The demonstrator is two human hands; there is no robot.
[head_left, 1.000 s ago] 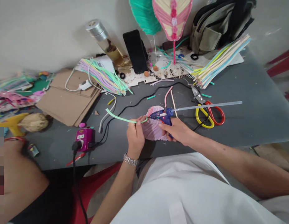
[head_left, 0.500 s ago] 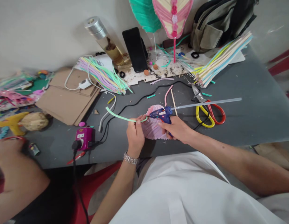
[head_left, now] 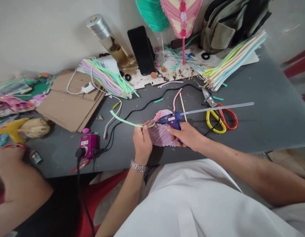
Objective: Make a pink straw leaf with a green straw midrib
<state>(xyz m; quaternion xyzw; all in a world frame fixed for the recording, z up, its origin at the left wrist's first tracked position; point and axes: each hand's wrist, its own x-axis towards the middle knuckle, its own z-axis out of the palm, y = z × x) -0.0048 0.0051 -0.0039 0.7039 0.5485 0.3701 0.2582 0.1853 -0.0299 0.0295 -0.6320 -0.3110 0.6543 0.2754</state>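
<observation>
My right hand (head_left: 185,134) is closed around the handle of a blue hot glue gun (head_left: 172,120), whose nozzle points left. A long translucent glue stick (head_left: 221,108) juts from its back end. My left hand (head_left: 143,140), with a metal watch at the wrist, pinches a mint-green pipe cleaner (head_left: 125,121). One end of the pipe cleaner curls by the nozzle; the other sweeps up to the left. Beneath the glue gun lies a pleated pink and lilac oval piece (head_left: 163,135), partly covered by my hands.
Scissors (head_left: 220,118) lie right of the glue gun. Bundled pipe cleaners (head_left: 108,77) and cardboard sheets (head_left: 71,98) are at the left, near a magenta power socket (head_left: 88,144). A phone (head_left: 142,51) and bottle (head_left: 108,39) stand behind. Another person's arm (head_left: 16,177) is at far left.
The whole view has shifted very slightly. Both hands keep their holds, with the pipe cleaner's curled end still by the nozzle.
</observation>
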